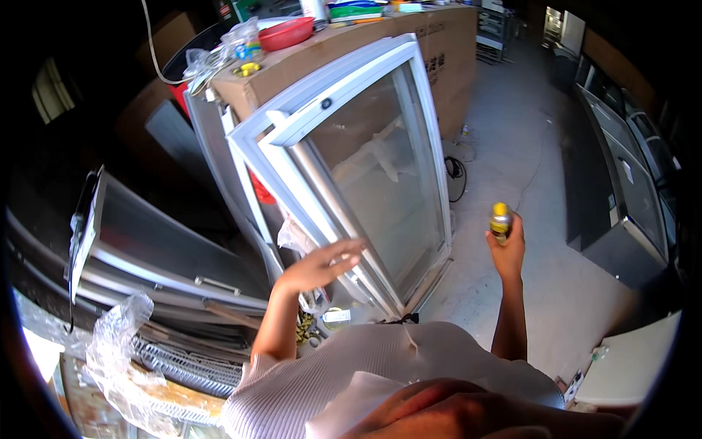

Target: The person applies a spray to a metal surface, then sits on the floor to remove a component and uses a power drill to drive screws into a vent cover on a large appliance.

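A white-framed glass door (pixel 380 183) leans against a large cardboard box (pixel 453 73), with a dark round fitting on its top rail. My left hand (pixel 318 265) is open, fingers spread, at the lower left side of the frame; whether it touches the frame I cannot tell. Out to the right of the door, my right hand (pixel 508 249) grips an upright can (pixel 500 218) with a yellow cap.
Metal-edged panels (pixel 168 234), crumpled clear plastic (pixel 117 351) and wire racks (pixel 175 366) are at the left. Dark glass-topped cabinets (pixel 614 161) line the right side of the grey floor (pixel 526 146). A red bowl (pixel 285 35) sits on the box, and a black cable (pixel 455 179) lies beside the door.
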A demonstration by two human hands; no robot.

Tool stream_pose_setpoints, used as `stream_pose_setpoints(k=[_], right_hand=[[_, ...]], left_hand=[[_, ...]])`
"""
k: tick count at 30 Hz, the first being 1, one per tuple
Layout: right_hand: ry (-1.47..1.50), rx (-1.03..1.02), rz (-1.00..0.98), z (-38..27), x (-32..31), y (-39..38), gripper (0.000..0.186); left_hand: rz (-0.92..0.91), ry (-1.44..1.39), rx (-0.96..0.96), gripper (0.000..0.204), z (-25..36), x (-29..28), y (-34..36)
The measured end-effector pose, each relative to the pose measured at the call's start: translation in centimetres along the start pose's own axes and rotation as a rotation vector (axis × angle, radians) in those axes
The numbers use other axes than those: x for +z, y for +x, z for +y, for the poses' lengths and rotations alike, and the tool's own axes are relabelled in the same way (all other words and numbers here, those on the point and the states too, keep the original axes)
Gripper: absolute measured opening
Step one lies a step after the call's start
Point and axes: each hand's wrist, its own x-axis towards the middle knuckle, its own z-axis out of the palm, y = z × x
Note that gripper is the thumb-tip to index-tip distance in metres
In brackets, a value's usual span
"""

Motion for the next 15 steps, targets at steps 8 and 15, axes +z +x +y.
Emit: stream_pose_setpoints(k=[8,15], right_hand=[[0.593,0.441,-0.128,6.4,-3.6,-2.5,0.044],[0.619,0.324,-0.408,7.1,-1.4,-5.9,0.049]], left_hand=[[-0.105,0.425,-0.34,0.057,-6.7,7.4,-0.8],[-0.205,0.327,-0.038,0.069,-1.9,15.1,4.5]])
